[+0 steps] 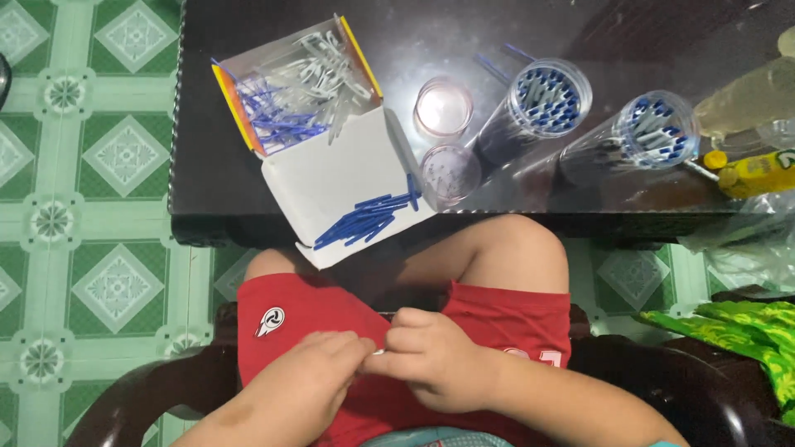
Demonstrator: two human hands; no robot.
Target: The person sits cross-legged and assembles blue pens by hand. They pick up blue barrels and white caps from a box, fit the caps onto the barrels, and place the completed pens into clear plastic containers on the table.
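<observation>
Presently: both hands over lap, above red shorts (331, 319). Left hand (310, 377) and right hand (435, 364) meet fingertip to fingertip, each pinched shut on small pale pen part (375, 353), mostly hidden between fingers. Judged step: fitting small parts together by hand. Ahead of hands, on dark table (207, 165): open white box (302, 91) of clear barrels and blue parts; blue caps (368, 219) on flap; two round lids (445, 141); further right, two clear tubs of finished pens (596, 120). Next move likely calls for straight alignment, firm push.
</observation>
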